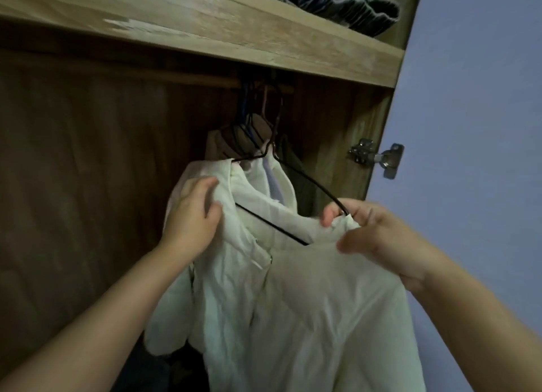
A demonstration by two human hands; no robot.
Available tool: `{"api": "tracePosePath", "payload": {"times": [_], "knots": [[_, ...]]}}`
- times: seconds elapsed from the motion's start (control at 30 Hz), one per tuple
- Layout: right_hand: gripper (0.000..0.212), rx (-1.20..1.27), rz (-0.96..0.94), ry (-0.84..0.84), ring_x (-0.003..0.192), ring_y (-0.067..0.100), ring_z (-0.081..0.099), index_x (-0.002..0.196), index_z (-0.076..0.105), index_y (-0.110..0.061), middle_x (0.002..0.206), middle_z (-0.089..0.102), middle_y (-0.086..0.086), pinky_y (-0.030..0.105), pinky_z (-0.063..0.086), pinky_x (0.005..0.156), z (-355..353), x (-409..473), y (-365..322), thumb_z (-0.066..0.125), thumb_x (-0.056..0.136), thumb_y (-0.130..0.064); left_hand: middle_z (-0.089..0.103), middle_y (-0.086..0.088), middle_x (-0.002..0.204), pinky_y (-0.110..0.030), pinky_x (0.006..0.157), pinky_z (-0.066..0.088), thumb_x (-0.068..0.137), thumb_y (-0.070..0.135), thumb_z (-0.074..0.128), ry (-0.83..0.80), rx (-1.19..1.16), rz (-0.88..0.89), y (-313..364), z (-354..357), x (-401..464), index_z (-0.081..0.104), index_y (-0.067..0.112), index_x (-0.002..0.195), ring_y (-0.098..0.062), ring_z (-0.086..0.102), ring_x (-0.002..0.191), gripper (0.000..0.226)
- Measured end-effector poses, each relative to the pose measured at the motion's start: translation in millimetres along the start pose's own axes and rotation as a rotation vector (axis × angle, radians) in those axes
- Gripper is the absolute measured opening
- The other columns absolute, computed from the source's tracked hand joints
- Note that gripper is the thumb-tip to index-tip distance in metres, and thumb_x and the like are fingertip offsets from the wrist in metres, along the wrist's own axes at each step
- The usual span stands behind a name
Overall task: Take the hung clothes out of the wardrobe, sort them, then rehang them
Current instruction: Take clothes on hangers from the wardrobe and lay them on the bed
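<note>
With your left hand (192,215) gripping the shirt (293,303) shoulder and right hand (369,230) pinching its collar at the hanger (308,183) end, seat both shoulders evenly.

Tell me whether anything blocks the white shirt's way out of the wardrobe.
Nothing visible does. The white shirt on its black hanger hangs at the front, both hands on it: left hand, right hand. The other hung clothes are behind it.
</note>
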State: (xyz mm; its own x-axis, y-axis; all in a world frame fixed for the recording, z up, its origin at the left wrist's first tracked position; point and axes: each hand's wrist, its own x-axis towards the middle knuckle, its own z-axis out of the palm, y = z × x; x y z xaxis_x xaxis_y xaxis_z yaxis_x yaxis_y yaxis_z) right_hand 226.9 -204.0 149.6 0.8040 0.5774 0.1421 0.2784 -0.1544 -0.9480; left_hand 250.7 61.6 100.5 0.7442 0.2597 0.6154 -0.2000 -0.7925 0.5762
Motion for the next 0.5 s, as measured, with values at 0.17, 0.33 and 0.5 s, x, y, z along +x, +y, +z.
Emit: {"api": "tracePosePath", "payload": {"times": [0.17,0.33,0.5], "knots": [[0.032,-0.078,0.057,-0.014,0.067,0.018,0.056,0.067,0.064,-0.024,0.084,0.063,0.021,0.027,0.042,0.064,-26.4,-84.5,8.6,0.050,0.058,0.003,0.040,-0.008,0.145,-0.042,0.112,0.019,0.095,0.030,0.046,-0.077,0.182,0.071,36.2,22.8,-39.8,0.041,0.014,0.138,-0.027,0.030,0.136,0.046],[0.038,-0.166,0.106,-0.026,0.085,0.025,0.054,0.077,0.070,-0.023,0.110,0.060,0.032,0.036,0.037,0.077,-59.1,-167.4,17.1,0.049,0.061,0.004,0.062,-0.013,0.089,-0.043,0.095,0.034,0.090,0.028,0.053,-0.059,0.222,0.232,81.1,38.1,-94.8,0.060,0.004,0.091,-0.034,0.056,0.090,0.025],[0.055,-0.390,0.184,0.054,0.077,0.018,0.050,0.108,0.065,-0.043,0.102,0.069,-0.014,0.031,0.039,0.071,-91.2,-244.7,32.0,0.057,0.077,0.002,0.058,-0.014,0.066,-0.030,0.059,0.035,0.085,0.021,0.061,-0.074,0.115,0.282,124.1,56.7,-151.8,0.055,0.001,0.071,-0.036,0.057,0.061,0.025]]}}
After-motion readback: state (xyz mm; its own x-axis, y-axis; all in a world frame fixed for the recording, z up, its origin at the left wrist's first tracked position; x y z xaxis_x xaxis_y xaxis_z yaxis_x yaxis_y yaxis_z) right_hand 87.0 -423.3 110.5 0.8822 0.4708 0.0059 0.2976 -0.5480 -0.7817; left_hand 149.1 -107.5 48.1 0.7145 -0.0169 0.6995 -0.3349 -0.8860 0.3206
